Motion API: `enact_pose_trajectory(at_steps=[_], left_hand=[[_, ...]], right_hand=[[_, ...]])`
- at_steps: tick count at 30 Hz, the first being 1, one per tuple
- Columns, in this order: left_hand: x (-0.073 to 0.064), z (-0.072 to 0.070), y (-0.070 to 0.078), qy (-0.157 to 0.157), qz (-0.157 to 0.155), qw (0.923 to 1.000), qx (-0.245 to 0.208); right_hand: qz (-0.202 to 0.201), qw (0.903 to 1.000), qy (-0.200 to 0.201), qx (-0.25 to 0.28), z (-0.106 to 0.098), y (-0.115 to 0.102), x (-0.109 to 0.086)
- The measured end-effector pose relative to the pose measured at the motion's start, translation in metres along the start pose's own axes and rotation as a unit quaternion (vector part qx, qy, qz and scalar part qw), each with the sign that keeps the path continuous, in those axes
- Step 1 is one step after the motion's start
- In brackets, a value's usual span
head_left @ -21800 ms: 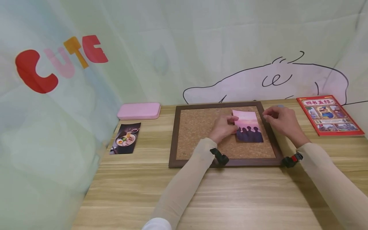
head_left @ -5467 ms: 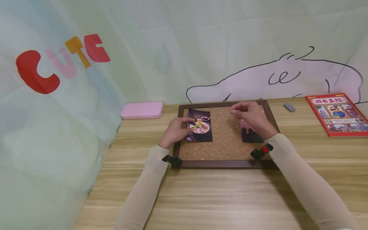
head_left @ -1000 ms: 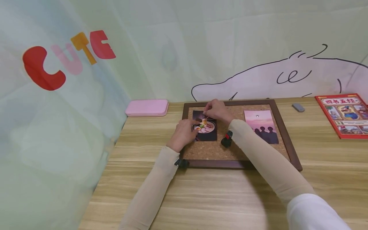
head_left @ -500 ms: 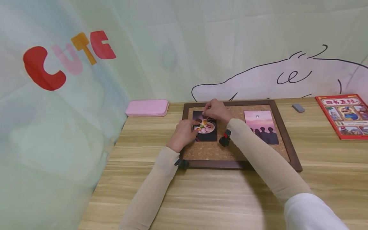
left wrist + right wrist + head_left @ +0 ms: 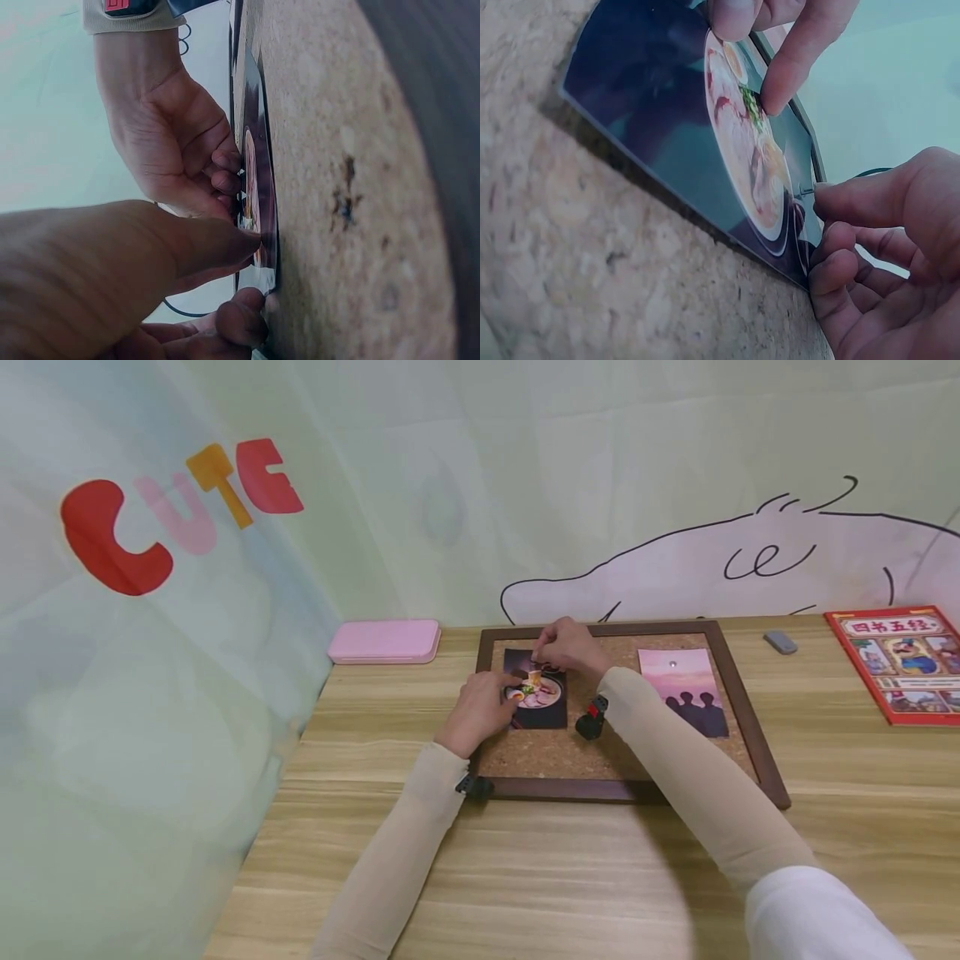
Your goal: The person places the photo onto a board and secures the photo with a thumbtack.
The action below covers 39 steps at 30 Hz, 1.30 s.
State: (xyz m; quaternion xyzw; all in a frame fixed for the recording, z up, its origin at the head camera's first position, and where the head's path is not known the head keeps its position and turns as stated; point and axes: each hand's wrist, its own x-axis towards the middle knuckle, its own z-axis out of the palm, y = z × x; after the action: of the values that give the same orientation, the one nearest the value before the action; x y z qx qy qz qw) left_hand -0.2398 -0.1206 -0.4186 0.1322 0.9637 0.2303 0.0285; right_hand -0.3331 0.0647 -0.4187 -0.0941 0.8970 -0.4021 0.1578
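A framed corkboard point(image 5: 570, 766) lies on the table. On its left half is a photo of a noodle bowl point(image 5: 543, 717); in the right wrist view its lower corner lifts a little off the cork. My left hand point(image 5: 477, 710) presses the photo's left part with thumb and fingertips. At the photo's top edge, my right hand point(image 5: 570, 647) pinches a thumbtack, whose thin metal shaft point(image 5: 805, 192) meets the photo; its head is hidden by the fingers. A sunset photo point(image 5: 682, 681) with dark silhouettes lies on the right half, under a silver thumbtack point(image 5: 672, 664).
A pink case point(image 5: 385, 642) sits at the back left of the wooden table point(image 5: 585, 877). Right of the board are a small grey object point(image 5: 780, 642) and a red book point(image 5: 900, 664). A printed curtain point(image 5: 420, 527) hangs behind.
The noodle photo has gone from the table onto the corkboard. The sunset photo, earlier in my left hand, now lies tacked. During the last second both hands stay almost still.
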Motion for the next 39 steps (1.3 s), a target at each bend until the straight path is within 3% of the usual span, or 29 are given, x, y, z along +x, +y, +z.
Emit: enact_pose_trajectory(at_steps=[20, 39], left_hand=[[0.0013, 0.0008, 0.0006, -0.009, -0.014, 0.9999, 0.0], [0.0021, -0.0005, 0.0, -0.002, 0.001, 1.0, 0.0]], right_hand=[[0.005, 0.9998, -0.018, -0.012, -0.0015, 0.0007, 0.0047], [0.016, 0.9998, -0.005, 0.013, 0.0003, -0.0011, 0.0066]])
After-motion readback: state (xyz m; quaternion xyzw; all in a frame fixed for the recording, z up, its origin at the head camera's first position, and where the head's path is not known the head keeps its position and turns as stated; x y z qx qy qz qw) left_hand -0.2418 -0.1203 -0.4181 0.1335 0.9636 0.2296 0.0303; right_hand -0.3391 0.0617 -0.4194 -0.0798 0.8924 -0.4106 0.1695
